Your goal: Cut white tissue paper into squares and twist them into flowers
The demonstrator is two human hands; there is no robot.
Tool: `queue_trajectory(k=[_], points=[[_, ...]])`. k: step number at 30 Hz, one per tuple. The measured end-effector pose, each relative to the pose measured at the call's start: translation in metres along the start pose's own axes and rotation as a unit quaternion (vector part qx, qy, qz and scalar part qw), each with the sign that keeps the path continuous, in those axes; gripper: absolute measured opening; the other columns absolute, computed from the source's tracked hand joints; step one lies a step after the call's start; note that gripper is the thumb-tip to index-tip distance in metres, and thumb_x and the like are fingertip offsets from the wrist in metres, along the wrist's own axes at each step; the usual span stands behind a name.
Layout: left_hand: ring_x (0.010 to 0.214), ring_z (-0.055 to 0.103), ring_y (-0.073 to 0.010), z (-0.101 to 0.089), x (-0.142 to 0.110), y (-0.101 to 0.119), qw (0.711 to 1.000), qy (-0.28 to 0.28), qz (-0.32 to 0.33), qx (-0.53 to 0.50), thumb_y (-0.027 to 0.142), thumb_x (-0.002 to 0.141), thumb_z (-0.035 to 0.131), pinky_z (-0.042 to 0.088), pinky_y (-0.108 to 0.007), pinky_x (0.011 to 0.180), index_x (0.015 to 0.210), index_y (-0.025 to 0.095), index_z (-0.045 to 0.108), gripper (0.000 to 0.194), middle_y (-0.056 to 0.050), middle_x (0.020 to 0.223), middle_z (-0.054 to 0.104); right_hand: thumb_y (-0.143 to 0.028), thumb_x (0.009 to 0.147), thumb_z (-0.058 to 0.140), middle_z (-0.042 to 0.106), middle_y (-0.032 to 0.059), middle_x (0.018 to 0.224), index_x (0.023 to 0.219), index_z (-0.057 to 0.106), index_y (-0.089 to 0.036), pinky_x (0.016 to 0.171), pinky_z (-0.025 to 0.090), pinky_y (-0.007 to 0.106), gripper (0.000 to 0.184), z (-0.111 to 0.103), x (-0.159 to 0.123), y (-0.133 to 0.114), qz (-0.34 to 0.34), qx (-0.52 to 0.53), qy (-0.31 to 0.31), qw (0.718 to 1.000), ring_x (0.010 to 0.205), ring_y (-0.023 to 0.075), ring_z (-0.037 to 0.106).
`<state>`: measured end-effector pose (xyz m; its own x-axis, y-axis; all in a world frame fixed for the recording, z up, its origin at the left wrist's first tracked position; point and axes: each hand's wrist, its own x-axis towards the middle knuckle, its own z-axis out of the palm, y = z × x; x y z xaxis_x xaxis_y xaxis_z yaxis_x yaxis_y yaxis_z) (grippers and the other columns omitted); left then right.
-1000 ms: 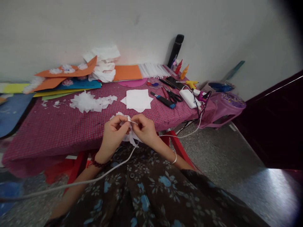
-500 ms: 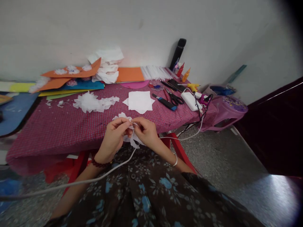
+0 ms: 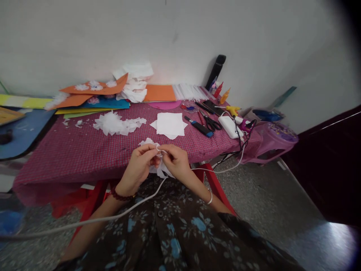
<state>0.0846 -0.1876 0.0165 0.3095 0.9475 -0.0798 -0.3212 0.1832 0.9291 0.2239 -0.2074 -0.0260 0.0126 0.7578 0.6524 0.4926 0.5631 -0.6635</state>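
We see both hands meeting at the near edge of the tabletop (image 3: 76,145), with the white ruffled paper (image 3: 162,172) bunched between and below them. The left hand (image 3: 137,165) has thumb and forefinger pressed together on a thin white strand of that paper; the right hand (image 3: 177,162) pinches it just beside, fingertips almost meeting — a close grip on both sides. We judge the paper very light, soft and limp, dry rather than slippery, and easy to tear. We would take hold at the gathered, narrow part, sparing the loose, jagged edges.

Counting what lies about: we find one ruffled piece in hand, one white heap (image 3: 114,123) to its left, and one set of white squares (image 3: 170,124) beyond — how many sheets, we cannot tell. We count one cutter (image 3: 199,126), one pair of scissors (image 3: 212,122), one white box (image 3: 229,126), one black bottle (image 3: 216,71), one red squeeze bottle (image 3: 218,90) and one orange squeeze bottle (image 3: 225,97). Three white tufts (image 3: 95,86) sit on the upper orange sheet (image 3: 121,86).
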Motion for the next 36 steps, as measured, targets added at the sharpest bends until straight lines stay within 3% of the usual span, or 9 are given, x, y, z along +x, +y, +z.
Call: queue_trajectory(k=[15, 24, 30, 36], points=[[0.046, 0.053, -0.0098, -0.0010, 0.0003, -0.0024, 1.000, 0.001, -0.001, -0.009, 0.026, 0.062, 0.074, 0.042, -0.021, 0.041, 0.067, 0.015, 0.066, 0.014, 0.001, 0.058, 0.059, -0.015, 0.085, 0.051, 0.075, 0.0049, 0.089, 0.101, 0.073, -0.021, 0.068, 0.050, 0.028, 0.028, 0.0007, -0.0005, -0.0022, 0.039, 0.030, -0.009, 0.999, 0.066, 0.0142, 0.061], [0.046, 0.053, -0.0103, -0.0016, 0.0009, -0.0031, 1.000, -0.009, 0.001, -0.017, 0.026, 0.062, 0.074, 0.043, -0.022, 0.041, 0.066, 0.016, 0.067, 0.013, 0.001, 0.058, 0.059, -0.011, 0.083, 0.050, 0.072, 0.0024, 0.080, 0.101, 0.073, -0.021, 0.066, 0.049, 0.027, 0.031, 0.0007, -0.0001, -0.0022, 0.014, 0.028, 0.008, 0.999, 0.063, 0.0134, 0.060], [0.045, 0.051, -0.0095, 0.0025, -0.0004, 0.0005, 1.000, -0.002, 0.003, -0.014, 0.023, 0.060, 0.075, 0.043, -0.021, 0.041, 0.062, 0.015, 0.065, 0.013, 0.001, 0.054, 0.058, -0.013, 0.083, 0.051, 0.072, 0.0026, 0.081, 0.101, 0.073, -0.022, 0.066, 0.049, 0.026, 0.030, 0.0010, -0.0007, -0.0025, 0.046, 0.019, -0.009, 0.999, 0.064, 0.0134, 0.060], [0.045, 0.053, -0.0100, -0.0008, 0.0004, -0.0032, 1.000, -0.003, -0.004, -0.029, 0.024, 0.060, 0.076, 0.043, -0.021, 0.041, 0.064, 0.015, 0.067, 0.014, 0.001, 0.055, 0.059, -0.011, 0.083, 0.050, 0.072, 0.0024, 0.080, 0.100, 0.073, -0.019, 0.068, 0.050, 0.025, 0.029, 0.0011, 0.0001, -0.0023, 0.016, 0.027, 0.012, 0.999, 0.064, 0.0126, 0.061]])
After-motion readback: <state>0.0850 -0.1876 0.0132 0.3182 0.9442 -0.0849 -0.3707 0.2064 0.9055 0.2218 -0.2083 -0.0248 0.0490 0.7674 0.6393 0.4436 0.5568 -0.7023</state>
